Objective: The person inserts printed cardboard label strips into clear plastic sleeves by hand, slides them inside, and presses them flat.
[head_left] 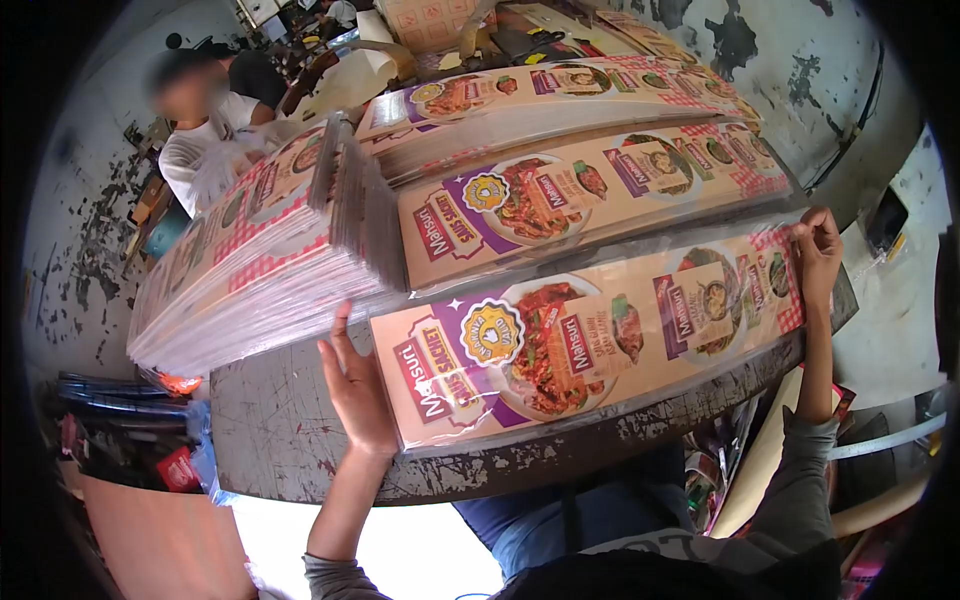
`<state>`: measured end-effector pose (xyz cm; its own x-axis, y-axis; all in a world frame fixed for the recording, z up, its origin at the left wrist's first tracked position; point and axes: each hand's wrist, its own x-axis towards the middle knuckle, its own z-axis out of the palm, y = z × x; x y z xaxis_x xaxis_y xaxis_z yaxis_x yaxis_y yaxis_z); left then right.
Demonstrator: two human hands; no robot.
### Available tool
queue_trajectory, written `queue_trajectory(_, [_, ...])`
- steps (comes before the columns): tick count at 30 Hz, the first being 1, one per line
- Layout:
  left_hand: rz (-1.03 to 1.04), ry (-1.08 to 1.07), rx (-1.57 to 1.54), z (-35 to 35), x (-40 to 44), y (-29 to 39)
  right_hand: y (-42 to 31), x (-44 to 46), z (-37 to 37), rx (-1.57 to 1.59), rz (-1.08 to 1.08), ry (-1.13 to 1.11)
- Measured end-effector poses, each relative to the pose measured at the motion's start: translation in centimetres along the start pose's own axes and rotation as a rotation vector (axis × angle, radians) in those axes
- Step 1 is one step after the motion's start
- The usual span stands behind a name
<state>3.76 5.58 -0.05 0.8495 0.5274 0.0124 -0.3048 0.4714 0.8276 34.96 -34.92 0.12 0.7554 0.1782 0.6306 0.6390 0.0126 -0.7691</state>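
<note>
Lower centre, we list: plastic-sleeved Mansuri sheet, right hand pinching its corner, left hand spread; uneven pull could crease it.

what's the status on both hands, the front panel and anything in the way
Left hand open at left end of front panel. Right hand at its far right corner. Panel lying print-up on table. Stacked panels beyond, none covering it.

Panel on table, stack left, piles behind
</note>
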Motion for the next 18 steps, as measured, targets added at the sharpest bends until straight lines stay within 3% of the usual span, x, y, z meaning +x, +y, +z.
queue_trajectory(1, [-0.029, 0.104, 0.057, 0.7, 0.0, -0.1, -0.3, 0.2, 0.1, 0.005, -0.05, 0.049])
queue_trajectory(4, [-0.146, 0.154, 0.181, 0.3, -0.1, -0.4, -0.6, 0.8, -0.3, -0.001, -0.056, 0.055])
queue_trajectory(8, [-0.233, 0.183, 0.242, 1.1, -0.6, 0.0, -0.3, 1.3, -0.9, 0.011, 0.121, 0.057])
queue_trajectory(11, [-0.196, 0.08, 0.336, 0.4, -0.4, -0.3, -0.4, 1.9, 0.0, 0.025, 0.099, 0.013])
queue_trajectory(15, [-0.188, 0.096, 0.316, 0.7, -0.2, -0.2, -1.0, 2.1, 0.0, -0.055, 0.131, 0.001])
queue_trajectory(18, [-0.246, 0.076, 0.366, 0.3, -0.3, -0.1, -1.7, 2.2, 0.2, -0.013, 0.271, 0.022])
